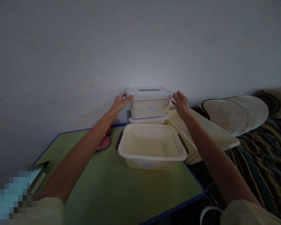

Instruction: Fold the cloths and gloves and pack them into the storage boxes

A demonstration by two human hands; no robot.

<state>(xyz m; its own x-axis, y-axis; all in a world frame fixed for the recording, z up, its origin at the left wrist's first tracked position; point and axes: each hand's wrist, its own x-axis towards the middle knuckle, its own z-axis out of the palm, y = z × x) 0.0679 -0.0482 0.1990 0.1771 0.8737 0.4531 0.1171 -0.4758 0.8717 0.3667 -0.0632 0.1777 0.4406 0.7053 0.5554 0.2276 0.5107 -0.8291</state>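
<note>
A cream storage box [152,107] with a white lid [150,92] is stacked at the back of the table, against the wall. My left hand [120,103] grips its left end, thumb on the lid's rim. At the right end, my right hand [181,103] has its fingers curled at the lid's edge; the exact contact is partly hidden. Beneath that box shows another white lid [150,120], its lower part hidden. In front stands an open cream storage box [152,162] with dark handles at both ends and nothing visible inside.
The green table [121,193] has a blue edge. A perforated cream basket [210,131] leans at the right, under my right forearm. A pink item [104,143] lies left of the open box. Cushions [236,112] and a striped cover [259,165] lie farther right.
</note>
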